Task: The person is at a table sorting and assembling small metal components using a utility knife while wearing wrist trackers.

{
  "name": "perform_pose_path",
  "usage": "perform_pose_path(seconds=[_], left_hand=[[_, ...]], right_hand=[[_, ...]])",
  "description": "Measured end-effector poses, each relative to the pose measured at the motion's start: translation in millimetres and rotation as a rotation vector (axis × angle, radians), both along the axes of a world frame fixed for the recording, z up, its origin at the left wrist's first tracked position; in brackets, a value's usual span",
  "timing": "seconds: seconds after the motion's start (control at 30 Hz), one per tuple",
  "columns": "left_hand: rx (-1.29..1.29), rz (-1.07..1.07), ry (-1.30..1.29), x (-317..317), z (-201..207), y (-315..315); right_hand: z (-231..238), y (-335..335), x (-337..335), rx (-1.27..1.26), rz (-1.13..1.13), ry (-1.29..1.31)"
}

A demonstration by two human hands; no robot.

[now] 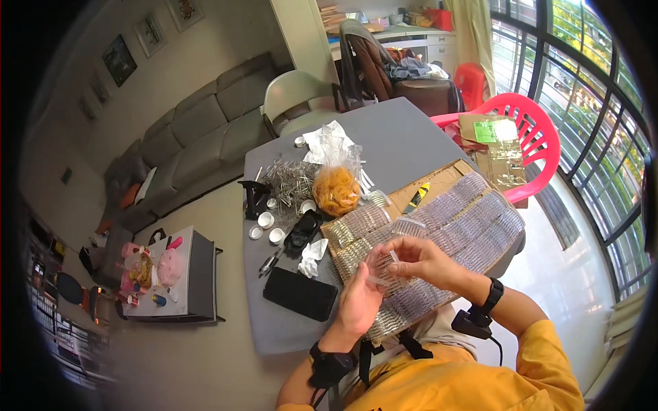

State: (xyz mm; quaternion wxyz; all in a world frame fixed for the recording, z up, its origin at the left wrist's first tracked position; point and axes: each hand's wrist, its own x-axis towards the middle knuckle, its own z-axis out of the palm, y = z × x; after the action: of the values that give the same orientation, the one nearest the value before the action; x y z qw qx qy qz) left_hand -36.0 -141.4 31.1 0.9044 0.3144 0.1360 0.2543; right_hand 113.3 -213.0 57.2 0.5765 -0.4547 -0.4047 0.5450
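Observation:
My left hand (358, 305) and my right hand (419, 262) meet above the front of a cardboard sheet (449, 171). Between their fingers is a small, see-through piece with pale edges (379, 279); its exact kind is unclear. The right thumb and fingertips pinch it, and the left fingers close on its other side. Below them, close-set rows of thin, shiny metallic pieces (473, 226) cover most of the cardboard. A yellow-and-black utility knife (417, 197) lies on the cardboard beyond the hands.
On the grey table (391, 123), a loose heap of metal pins (291, 181) lies beside a clear bag of orange rubber bands (336, 190). Nearer are white caps (266, 220), a black tray (302, 231), crumpled tissue (312, 257) and a black phone (300, 293). A pink chair (545, 140) stands right.

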Motion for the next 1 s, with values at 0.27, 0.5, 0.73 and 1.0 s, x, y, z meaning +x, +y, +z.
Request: perform_pose_path(seconds=[0.27,0.5,0.73,1.0], left_hand=[[-0.072,-0.051,0.042,-5,0,3],[-0.044,-0.053,0.095,-3,-10,-1],[-0.074,-0.069,0.062,-1,-14,1],[-0.071,-0.121,0.146,-2,-11,6]], right_hand=[[-1,-4,-3,-0.010,-0.078,-0.034],[-20,-1,-6,-0.010,-0.057,-0.190],[-22,0,-6,-0.079,-0.049,-0.188],[-33,-2,6,-0.131,0.044,0.014]])
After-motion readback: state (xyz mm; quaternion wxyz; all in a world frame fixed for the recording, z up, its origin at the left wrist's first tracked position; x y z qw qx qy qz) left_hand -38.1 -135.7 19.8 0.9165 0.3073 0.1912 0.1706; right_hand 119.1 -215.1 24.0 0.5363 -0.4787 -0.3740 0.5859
